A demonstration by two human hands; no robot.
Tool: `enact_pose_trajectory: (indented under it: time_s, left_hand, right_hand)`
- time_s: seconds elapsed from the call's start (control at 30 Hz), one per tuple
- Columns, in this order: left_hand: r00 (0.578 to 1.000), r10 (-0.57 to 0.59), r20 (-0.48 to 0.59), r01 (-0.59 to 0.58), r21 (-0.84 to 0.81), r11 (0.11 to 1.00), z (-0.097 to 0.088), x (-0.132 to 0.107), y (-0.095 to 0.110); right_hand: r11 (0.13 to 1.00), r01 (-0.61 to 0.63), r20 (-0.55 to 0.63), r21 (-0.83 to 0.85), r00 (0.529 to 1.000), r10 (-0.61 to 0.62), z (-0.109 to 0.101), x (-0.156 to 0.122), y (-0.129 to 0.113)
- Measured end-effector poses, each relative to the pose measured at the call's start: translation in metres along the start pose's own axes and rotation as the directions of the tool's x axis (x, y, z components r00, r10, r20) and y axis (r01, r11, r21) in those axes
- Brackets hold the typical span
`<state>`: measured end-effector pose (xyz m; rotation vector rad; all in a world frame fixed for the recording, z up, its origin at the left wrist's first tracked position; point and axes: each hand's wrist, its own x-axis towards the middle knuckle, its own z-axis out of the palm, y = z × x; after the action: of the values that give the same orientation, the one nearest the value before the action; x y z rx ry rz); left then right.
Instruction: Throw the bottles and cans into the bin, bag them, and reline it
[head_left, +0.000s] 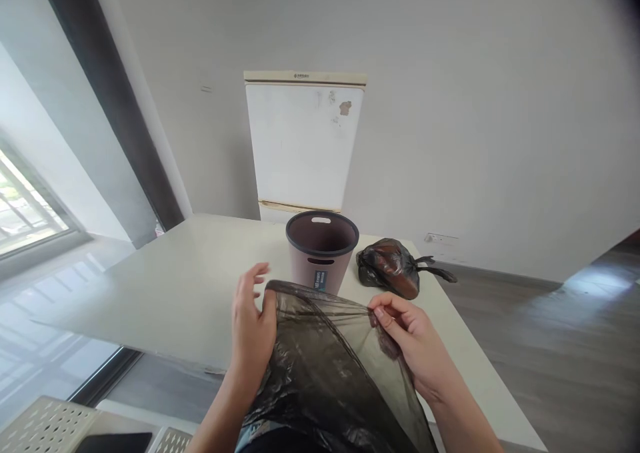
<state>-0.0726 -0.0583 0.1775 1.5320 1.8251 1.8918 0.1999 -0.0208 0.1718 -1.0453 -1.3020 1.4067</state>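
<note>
Bag (translucent) stretched between | right fingers pinching it | left fingers spread wide

Stretched bag: I log translucent smoky black
Bin: dusty mauve, dark-rimmed
Knotted bag: black, reddish-brown showing through
Tabletop: plain off-white
Refrigerator: white, cream-topped

The bin is set on the worktop, with the fridge placed behind it; the tied bag is laid just right of the bin, near the worktop's right edge; before the bin, the plastic liner is stretched between left hand and right hand; a window is situated far left.
</note>
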Motion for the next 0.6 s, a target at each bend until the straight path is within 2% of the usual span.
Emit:
enact_pose_trajectory:
  time_s: [0.07,0.1,0.13,0.17,0.2,0.23,0.27,0.3,0.33,0.37,0.4,0.47,0.57,0.6]
  left_hand:
    - [0.984,0.09,-0.153,-0.087,0.026,0.996,-0.005,-0.021,0.017]
    - [0.984,0.107,-0.14,-0.109,-0.009,0.994,-0.006,-0.035,0.026]
    - [0.996,0.09,-0.019,-0.091,-0.056,0.994,-0.004,-0.048,0.034]
    - [0.987,0.022,0.156,-0.008,-0.092,0.996,0.0,-0.061,0.04]
    - [0.939,-0.061,0.339,0.106,-0.115,0.988,0.005,-0.072,0.043]
    - [0.859,-0.132,0.494,0.22,-0.123,0.968,0.013,-0.08,0.044]
    - [0.78,-0.183,0.599,0.322,-0.132,0.937,0.021,-0.085,0.043]
    - [0.722,-0.215,0.658,0.404,-0.149,0.903,0.029,-0.086,0.039]
    - [0.693,-0.228,0.684,0.463,-0.18,0.868,0.035,-0.084,0.034]
    - [0.686,-0.23,0.69,0.503,-0.222,0.836,0.039,-0.08,0.029]
    - [0.699,-0.225,0.679,0.522,-0.27,0.809,0.041,-0.073,0.023]
    - [0.753,-0.204,0.625,0.511,-0.362,0.779,0.035,-0.059,0.013]
    - [0.863,-0.212,0.46,0.43,-0.445,0.786,0.018,-0.044,0.006]
    - [0.879,-0.228,0.42,0.418,-0.444,0.793,0.013,-0.042,0.005]
  right_hand:
    - [0.997,-0.007,-0.063,0.077,0.998,0.012,0.011,0.001,-0.004]
    - [0.994,-0.007,-0.085,0.109,0.996,0.016,0.017,0.001,-0.005]
    - [0.991,-0.006,-0.097,0.137,0.995,0.019,0.023,0.0,-0.007]
    - [0.987,-0.009,-0.093,0.161,0.995,0.024,0.03,-0.002,-0.008]
    - [0.983,-0.017,-0.074,0.184,0.997,0.031,0.037,-0.004,-0.008]
    - [0.977,-0.031,-0.045,0.21,0.998,0.042,0.044,-0.007,-0.008]
    - [0.969,-0.049,-0.011,0.241,0.999,0.053,0.05,-0.01,-0.008]
    - [0.959,-0.071,0.021,0.276,0.997,0.068,0.056,-0.012,-0.008]
    - [0.945,-0.099,0.047,0.313,0.995,0.089,0.059,-0.014,-0.007]
    - [0.926,-0.131,0.066,0.353,0.991,0.115,0.061,-0.014,-0.006]
    - [0.905,-0.16,0.07,0.394,0.987,0.144,0.059,-0.014,-0.006]
    - [0.869,-0.174,0.002,0.463,0.981,0.195,0.047,-0.009,-0.005]
    - [0.857,-0.043,-0.269,0.513,0.94,0.209,0.012,0.0,-0.008]
    - [0.859,0.009,-0.344,0.512,0.919,0.195,0.002,0.002,-0.01]
